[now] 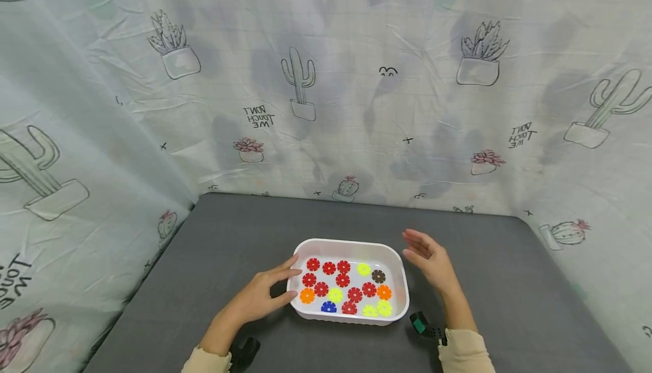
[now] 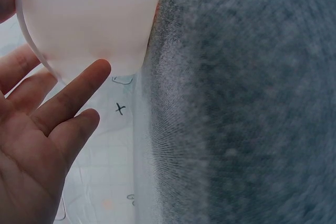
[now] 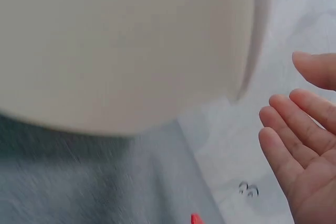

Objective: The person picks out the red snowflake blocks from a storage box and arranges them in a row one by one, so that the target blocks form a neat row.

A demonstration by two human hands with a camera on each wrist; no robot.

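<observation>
The white tray (image 1: 351, 247) lies with its long axis left to right on the grey table (image 1: 229, 237). It holds eight red discs (image 1: 342, 280), four yellow, two orange, one blue and one brown. The left hand (image 1: 262, 294) touches its left wall with straight, slightly spread fingers; the right hand (image 1: 430, 260) is open just beside its right end, fingers together.

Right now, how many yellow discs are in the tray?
4 in the tray: one at the far right-centre, one in the middle, two side by side at the near right. None looks hidden.
</observation>
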